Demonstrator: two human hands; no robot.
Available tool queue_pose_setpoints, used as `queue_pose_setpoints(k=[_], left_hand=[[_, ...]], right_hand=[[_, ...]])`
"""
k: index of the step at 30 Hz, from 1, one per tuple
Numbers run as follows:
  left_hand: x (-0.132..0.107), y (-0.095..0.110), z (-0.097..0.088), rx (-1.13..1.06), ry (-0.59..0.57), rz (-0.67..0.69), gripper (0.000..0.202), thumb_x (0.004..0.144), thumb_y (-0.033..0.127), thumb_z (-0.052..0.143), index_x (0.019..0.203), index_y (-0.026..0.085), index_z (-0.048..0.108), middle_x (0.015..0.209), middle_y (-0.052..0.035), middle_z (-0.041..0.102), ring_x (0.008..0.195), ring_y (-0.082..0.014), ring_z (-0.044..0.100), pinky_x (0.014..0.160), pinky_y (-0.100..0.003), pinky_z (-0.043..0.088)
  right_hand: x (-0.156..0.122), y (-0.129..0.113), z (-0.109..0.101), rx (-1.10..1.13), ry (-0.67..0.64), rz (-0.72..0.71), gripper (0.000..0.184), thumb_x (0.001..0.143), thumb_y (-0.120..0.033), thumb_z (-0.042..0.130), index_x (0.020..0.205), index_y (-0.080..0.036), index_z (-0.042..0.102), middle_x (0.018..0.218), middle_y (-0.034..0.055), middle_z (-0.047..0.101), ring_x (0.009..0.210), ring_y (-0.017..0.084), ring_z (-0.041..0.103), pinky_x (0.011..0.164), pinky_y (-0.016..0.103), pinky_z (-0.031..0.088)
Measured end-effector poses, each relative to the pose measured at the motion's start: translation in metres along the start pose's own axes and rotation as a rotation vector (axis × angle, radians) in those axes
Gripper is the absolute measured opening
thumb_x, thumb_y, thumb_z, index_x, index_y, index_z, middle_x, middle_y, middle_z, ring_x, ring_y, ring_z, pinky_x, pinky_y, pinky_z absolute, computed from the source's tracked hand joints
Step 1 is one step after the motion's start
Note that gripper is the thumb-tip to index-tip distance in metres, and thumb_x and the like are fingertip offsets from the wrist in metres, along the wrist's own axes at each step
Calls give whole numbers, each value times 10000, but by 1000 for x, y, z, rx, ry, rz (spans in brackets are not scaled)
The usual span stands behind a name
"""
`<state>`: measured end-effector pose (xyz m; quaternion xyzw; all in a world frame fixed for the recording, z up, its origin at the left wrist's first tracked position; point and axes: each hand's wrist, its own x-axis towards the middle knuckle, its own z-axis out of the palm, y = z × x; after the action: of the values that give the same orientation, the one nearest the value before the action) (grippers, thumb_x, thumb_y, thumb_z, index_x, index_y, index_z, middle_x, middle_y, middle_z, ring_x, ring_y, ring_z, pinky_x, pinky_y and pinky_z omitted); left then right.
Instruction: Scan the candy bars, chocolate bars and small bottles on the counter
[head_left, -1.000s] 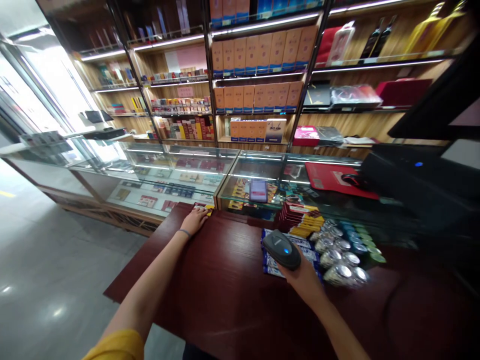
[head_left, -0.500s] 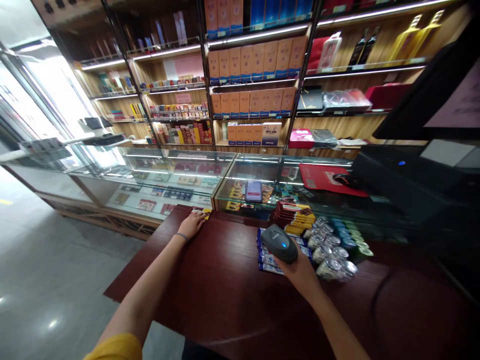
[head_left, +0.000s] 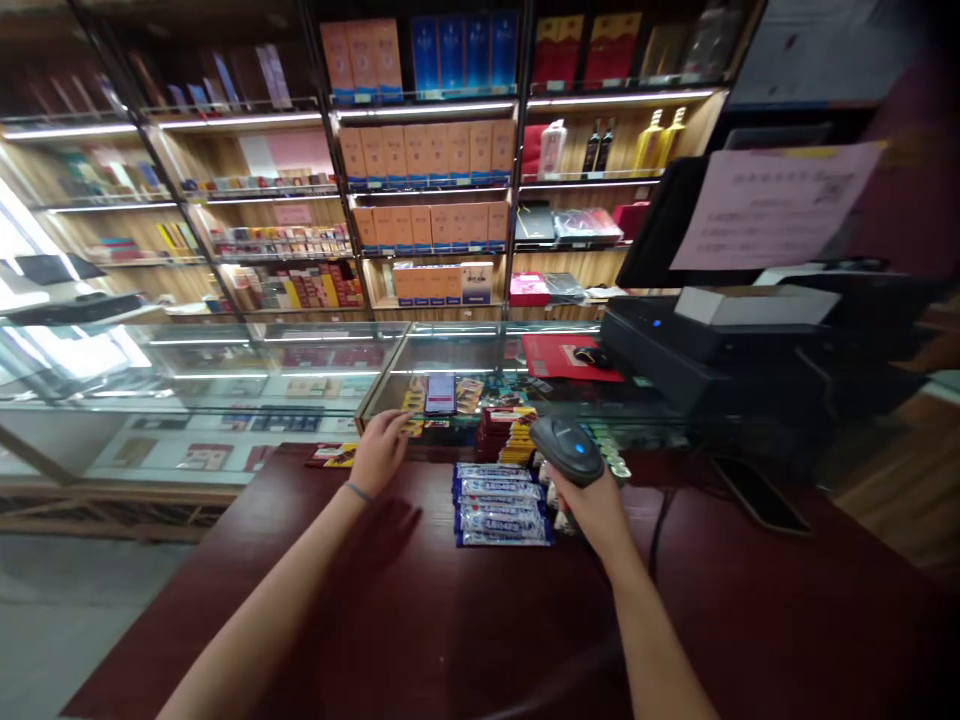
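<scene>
My right hand [head_left: 592,505] is wrapped round the handle of a dark barcode scanner [head_left: 568,449], which has a blue light on top. It hovers over the cans [head_left: 616,462] and partly hides them. My left hand [head_left: 380,452] is above the dark red table, fingers stretched out, holding nothing. Left of it lies a red and yellow packet [head_left: 331,456] at the table's far edge. Between my hands sit rows of blue and white wrapped bars [head_left: 501,510]. Behind these is a stack of brown and yellow packets [head_left: 508,432].
A phone with a lit screen [head_left: 440,393] rests on the glass display counter [head_left: 315,357]. On the right stand a monitor [head_left: 667,225] and a black cash-drawer-like box [head_left: 660,355]. A dark flat device [head_left: 761,493] lies on the table [head_left: 360,620], and a cable runs near my right arm.
My left hand has lifted off the red and yellow packet and moved right, leaving it on the table. The scanner has shifted from the wrapped bars to over the cans. The view has turned right.
</scene>
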<state>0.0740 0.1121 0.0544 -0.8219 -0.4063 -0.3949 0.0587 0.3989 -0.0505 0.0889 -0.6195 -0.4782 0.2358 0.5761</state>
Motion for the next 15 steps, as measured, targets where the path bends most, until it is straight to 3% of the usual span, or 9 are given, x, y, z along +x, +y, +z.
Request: queue_pose_setpoints(k=[4,7,11,15], left_hand=[[44,84,40,-36,-85,180,411,973,262,483,1379,242,538,1383,-135,537,1301,-278,501,1097,-459,440],[63,129,74,-30,-165,252,493,955,248,517,1446,237,478,1508,-148,447,1426,-313,380,1159,-498,361],[73,159,107,7,-250,228,488,952,255,532,1438,248,491,1500,-167,470,1426,-347,387,1149,-559,335],[71,167,117,48,-318,191,441,957,222,515,1398,228,532,1392,-189,567,1321,-333,511,1081,-523,409]], right_hand=[[7,5,-24,16,36,35,322,756,-499,703,882,-228,584,483,-60,549,376,151,491,412,274,414],[10,10,-36,36,43,68,330,762,-468,712,940,-225,576,519,-52,567,391,158,514,403,273,417],[13,16,-44,33,48,72,314,778,-463,700,939,-227,568,532,-50,561,406,161,519,416,279,430],[13,19,-46,35,55,71,320,769,-451,709,947,-229,564,534,-51,568,404,166,533,433,290,445]])
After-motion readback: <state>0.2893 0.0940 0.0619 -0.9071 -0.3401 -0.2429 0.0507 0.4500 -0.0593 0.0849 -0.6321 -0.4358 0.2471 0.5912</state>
